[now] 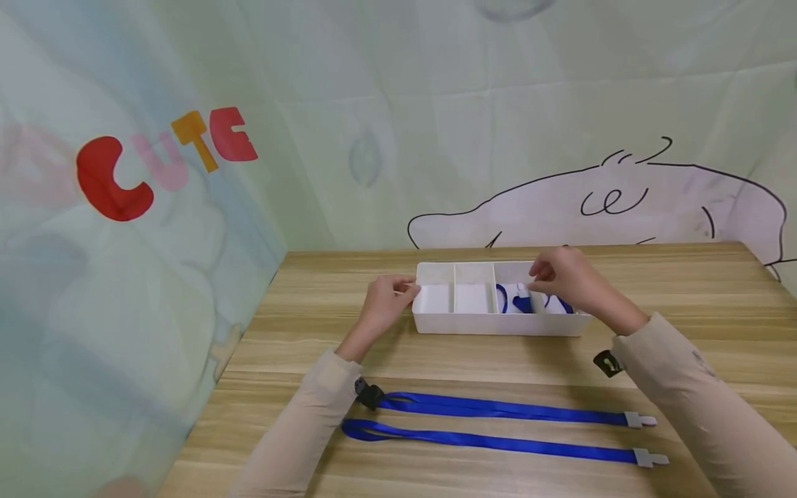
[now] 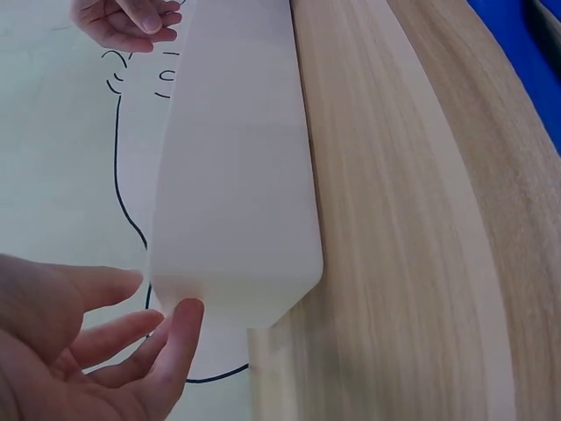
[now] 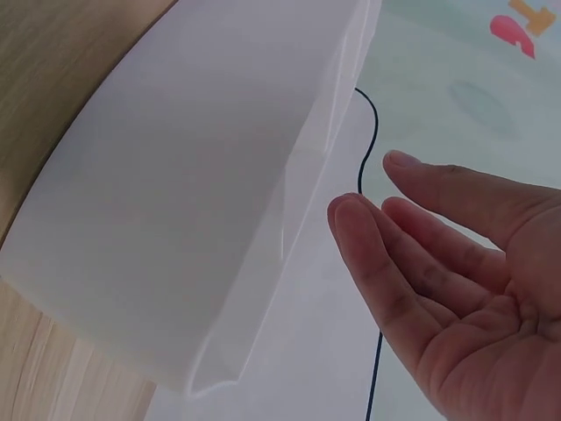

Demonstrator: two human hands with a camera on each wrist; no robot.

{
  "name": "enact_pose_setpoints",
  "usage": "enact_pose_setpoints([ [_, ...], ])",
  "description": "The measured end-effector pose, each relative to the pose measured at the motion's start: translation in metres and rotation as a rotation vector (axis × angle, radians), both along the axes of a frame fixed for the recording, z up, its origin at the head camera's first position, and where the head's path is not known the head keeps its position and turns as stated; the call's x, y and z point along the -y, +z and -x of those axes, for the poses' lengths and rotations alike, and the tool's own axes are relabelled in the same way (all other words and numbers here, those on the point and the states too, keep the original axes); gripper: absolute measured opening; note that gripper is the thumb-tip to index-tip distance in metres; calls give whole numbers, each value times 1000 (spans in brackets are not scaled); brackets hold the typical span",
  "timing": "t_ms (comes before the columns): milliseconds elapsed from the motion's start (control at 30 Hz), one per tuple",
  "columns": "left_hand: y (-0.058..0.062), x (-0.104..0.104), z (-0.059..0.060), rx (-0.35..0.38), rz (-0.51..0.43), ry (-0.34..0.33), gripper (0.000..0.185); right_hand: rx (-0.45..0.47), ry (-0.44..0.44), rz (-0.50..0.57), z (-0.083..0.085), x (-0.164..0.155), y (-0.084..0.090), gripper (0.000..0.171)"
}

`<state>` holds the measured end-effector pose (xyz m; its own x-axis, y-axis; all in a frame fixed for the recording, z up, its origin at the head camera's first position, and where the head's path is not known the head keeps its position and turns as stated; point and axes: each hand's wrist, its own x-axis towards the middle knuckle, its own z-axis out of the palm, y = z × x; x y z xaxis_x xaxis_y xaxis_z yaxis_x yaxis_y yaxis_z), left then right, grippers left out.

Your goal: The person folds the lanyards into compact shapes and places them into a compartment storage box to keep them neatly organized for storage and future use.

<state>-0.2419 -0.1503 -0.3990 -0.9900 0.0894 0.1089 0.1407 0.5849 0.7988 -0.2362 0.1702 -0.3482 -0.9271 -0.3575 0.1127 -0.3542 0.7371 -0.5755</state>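
A long white divided box [image 1: 498,324] stands toward the back of the wooden table. At its left end my left hand [image 1: 386,301] touches the wall with a fingertip, its fingers loosely extended, as the left wrist view also shows. Above the right part of the box hovers my right hand [image 1: 569,277]; in the right wrist view its fingers are loosely bent and hold nothing. A blue lanyard [image 1: 524,303] with a white clip lies in the third compartment from the left. More blue strap [image 1: 565,306] shows in the rightmost compartment, partly hidden by the right hand.
Two blue lanyards lie side by side across the front of the table, an upper lanyard [image 1: 498,408] and a lower lanyard [image 1: 498,443], their white clips to the right. A printed curtain [image 1: 349,138] hangs behind the table's back edge.
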Motion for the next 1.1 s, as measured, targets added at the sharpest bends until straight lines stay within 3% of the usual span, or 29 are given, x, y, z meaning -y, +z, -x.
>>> enact_pose_setpoints([
  [300,13,4,-10,34,-21,-56,31,25,42,22,-13,-13,4,10],
  [667,23,15,-27,21,83,-169,24,120,156,27,-35,-34,0,6],
  [1100,27,37,-56,93,161,-458,18,189,243,-23,-58,-61,-15,10],
])
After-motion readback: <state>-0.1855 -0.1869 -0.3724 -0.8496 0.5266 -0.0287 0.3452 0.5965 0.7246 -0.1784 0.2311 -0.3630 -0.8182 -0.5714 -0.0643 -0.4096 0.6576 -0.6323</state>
